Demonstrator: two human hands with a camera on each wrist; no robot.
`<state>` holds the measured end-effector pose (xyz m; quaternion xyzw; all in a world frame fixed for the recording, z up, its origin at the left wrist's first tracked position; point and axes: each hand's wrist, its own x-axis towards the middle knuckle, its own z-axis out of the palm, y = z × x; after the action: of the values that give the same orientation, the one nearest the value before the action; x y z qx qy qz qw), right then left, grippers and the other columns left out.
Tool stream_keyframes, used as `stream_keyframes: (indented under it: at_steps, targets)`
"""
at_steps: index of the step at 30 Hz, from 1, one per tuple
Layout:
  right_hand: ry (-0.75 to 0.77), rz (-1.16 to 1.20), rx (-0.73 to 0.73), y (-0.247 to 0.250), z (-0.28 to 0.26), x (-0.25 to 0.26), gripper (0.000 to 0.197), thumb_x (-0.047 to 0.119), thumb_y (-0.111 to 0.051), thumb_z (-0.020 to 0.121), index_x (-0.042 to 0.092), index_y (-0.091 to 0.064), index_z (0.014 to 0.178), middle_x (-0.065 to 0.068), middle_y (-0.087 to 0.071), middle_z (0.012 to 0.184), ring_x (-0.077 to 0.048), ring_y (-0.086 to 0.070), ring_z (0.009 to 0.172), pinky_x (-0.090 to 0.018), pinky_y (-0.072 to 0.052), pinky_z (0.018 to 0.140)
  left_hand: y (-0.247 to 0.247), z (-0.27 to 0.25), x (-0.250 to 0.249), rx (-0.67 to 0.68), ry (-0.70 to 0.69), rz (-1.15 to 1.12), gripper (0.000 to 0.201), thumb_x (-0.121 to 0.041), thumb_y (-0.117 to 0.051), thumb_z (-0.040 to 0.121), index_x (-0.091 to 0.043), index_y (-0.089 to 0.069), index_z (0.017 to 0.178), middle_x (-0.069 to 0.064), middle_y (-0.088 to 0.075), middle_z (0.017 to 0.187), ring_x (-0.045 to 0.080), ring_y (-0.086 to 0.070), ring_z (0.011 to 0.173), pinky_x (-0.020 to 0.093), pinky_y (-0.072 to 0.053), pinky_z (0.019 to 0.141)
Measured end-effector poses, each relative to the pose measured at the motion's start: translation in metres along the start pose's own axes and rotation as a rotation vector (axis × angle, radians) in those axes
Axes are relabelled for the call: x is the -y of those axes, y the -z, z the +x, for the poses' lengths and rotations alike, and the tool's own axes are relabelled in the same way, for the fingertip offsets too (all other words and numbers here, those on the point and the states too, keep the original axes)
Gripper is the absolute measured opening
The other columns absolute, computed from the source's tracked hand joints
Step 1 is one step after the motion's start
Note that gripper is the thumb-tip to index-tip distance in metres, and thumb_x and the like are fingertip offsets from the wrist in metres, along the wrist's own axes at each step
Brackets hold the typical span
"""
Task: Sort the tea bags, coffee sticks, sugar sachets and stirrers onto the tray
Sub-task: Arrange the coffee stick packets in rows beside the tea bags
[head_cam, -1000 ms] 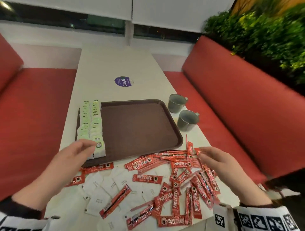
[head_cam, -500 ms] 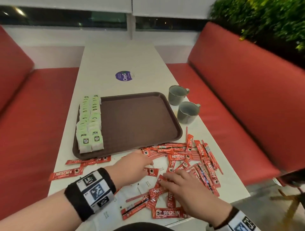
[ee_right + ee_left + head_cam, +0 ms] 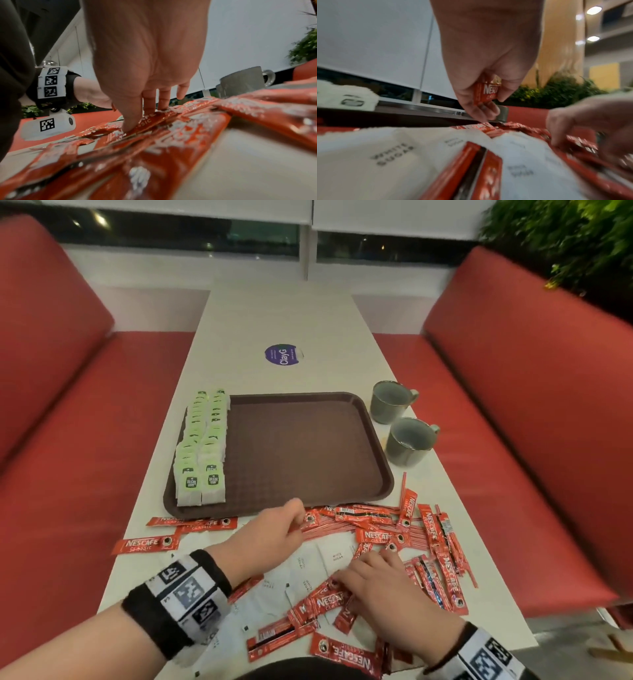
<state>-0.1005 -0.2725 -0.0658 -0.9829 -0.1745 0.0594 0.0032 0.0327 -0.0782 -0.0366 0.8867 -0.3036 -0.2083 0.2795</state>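
Observation:
A brown tray [image 3: 308, 446] holds two rows of green and white tea bags [image 3: 202, 446] along its left side. In front of it, red coffee sticks [image 3: 376, 537] and white sugar sachets [image 3: 334, 556] lie mixed on the table, with thin red stirrers [image 3: 404, 484] among them. My left hand [image 3: 301, 520] is at the tray's front edge and pinches one coffee stick [image 3: 488, 93] between thumb and fingers. Straight fingers of my right hand [image 3: 359, 568] press down on a coffee stick [image 3: 150, 119] in the pile.
Two grey cups [image 3: 390, 405] [image 3: 409, 441] stand right of the tray. A purple round sticker [image 3: 283, 355] lies further up the white table [image 3: 281, 313]. Red benches [image 3: 513, 405] flank the table. Three coffee sticks [image 3: 147, 544] lie apart at the front left.
My left hand left the tea bags, came to the pile and picked up a coffee stick near the tray's front edge. My right hand moved left into the pile.

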Motion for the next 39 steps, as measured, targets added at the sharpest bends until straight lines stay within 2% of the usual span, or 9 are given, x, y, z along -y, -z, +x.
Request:
stream_keyframes:
  at_steps: [6, 10, 12, 15, 20, 25, 27, 32, 39]
  targets:
    - [0.006, -0.048, -0.018, 0.0, 0.009, -0.003, 0.037, 0.046, -0.084, 0.047, 0.039, -0.061, 0.075, 0.023, -0.054, 0.074, -0.004, -0.056, 0.075, -0.032, -0.053, 0.07, 0.02, -0.003, 0.001, 0.046, 0.313, -0.52, 0.014, -0.019, -0.045, 0.094, -0.013, -0.055, 0.102, 0.0, -0.057, 0.074, 0.01, -0.043, 0.056, 0.026, -0.036, 0.053]
    - [0.016, -0.004, -0.078, 0.006, 0.015, -0.004, 0.03, 0.04, -0.084, 0.055, 0.035, -0.059, 0.07, 0.021, -0.057, 0.068, -0.006, -0.058, 0.071, -0.036, -0.05, 0.076, 0.027, -0.01, 0.0, 0.108, 0.244, -0.456, 0.024, -0.045, -0.056, 0.091, -0.022, -0.06, 0.099, -0.01, -0.063, 0.079, 0.001, -0.048, 0.061, 0.019, -0.037, 0.058]
    - [0.024, -0.019, -0.117, 0.01, 0.02, -0.005, 0.027, 0.037, -0.082, 0.06, 0.033, -0.057, 0.07, 0.018, -0.058, 0.067, -0.008, -0.058, 0.07, -0.037, -0.041, 0.084, 0.029, -0.012, -0.004, 0.173, 0.164, -0.329, 0.03, -0.049, -0.065, 0.084, -0.03, -0.06, 0.106, -0.014, -0.067, 0.091, -0.005, -0.055, 0.076, 0.017, -0.042, 0.068]
    - [0.024, -0.087, -0.215, 0.021, 0.032, -0.001, 0.028, 0.035, -0.082, 0.057, 0.031, -0.058, 0.069, 0.015, -0.056, 0.064, -0.009, -0.057, 0.066, -0.035, -0.027, 0.077, 0.025, -0.014, -0.018, 0.311, 0.063, -0.159, 0.048, -0.048, -0.074, 0.076, -0.028, -0.057, 0.117, -0.014, -0.065, 0.106, -0.008, -0.056, 0.087, 0.009, -0.043, 0.074]
    - [0.075, -0.059, -0.381, 0.039, 0.048, 0.01, 0.017, 0.017, -0.075, 0.067, 0.025, -0.063, 0.076, 0.011, -0.06, 0.071, -0.015, -0.056, 0.071, -0.036, -0.028, 0.086, 0.01, -0.009, -0.035, 0.318, -0.029, -0.031, 0.022, -0.024, -0.067, 0.084, -0.031, -0.048, 0.076, -0.01, -0.056, 0.079, 0.012, -0.053, 0.078, 0.022, -0.043, 0.068]
    - [0.01, 0.047, -0.485, 0.057, 0.041, 0.014, 0.012, 0.022, -0.065, 0.082, 0.021, -0.063, 0.094, 0.007, -0.063, 0.091, -0.017, -0.055, 0.092, -0.038, -0.03, 0.092, 0.013, -0.011, -0.027, 0.345, 0.118, -0.347, 0.015, -0.01, -0.055, 0.087, -0.018, -0.054, 0.074, -0.003, -0.055, 0.07, 0.008, -0.046, 0.06, 0.022, -0.037, 0.055]
    - [0.024, 0.117, -0.433, 0.057, 0.02, 0.013, 0.019, 0.034, -0.055, 0.084, 0.023, -0.061, 0.099, 0.009, -0.062, 0.097, -0.016, -0.052, 0.096, -0.037, -0.029, 0.092, 0.014, -0.015, -0.017, 0.331, 0.205, -0.526, 0.007, -0.009, -0.056, 0.086, -0.016, -0.054, 0.082, -0.002, -0.059, 0.072, 0.011, -0.051, 0.065, 0.024, -0.039, 0.059]
    - [0.082, 0.109, 0.026, 0.021, -0.037, 0.019, 0.025, 0.057, -0.057, 0.077, 0.035, -0.064, 0.084, 0.019, -0.057, 0.087, -0.007, -0.053, 0.091, -0.032, -0.026, 0.093, 0.016, -0.028, 0.015, 0.244, 0.354, -0.964, 0.019, 0.011, -0.04, 0.087, -0.007, -0.046, 0.092, 0.009, -0.056, 0.076, 0.018, -0.057, 0.065, 0.027, -0.047, 0.058]
    - [0.0, 0.102, 0.007, -0.009, -0.037, 0.034, 0.019, 0.049, -0.053, 0.071, 0.033, -0.062, 0.075, 0.016, -0.056, 0.079, -0.011, -0.054, 0.082, -0.034, -0.029, 0.084, 0.02, -0.036, 0.027, 0.248, 0.427, -0.852, 0.023, -0.018, -0.052, 0.095, -0.01, -0.045, 0.075, 0.004, -0.048, 0.058, 0.016, -0.042, 0.05, 0.024, -0.035, 0.047]
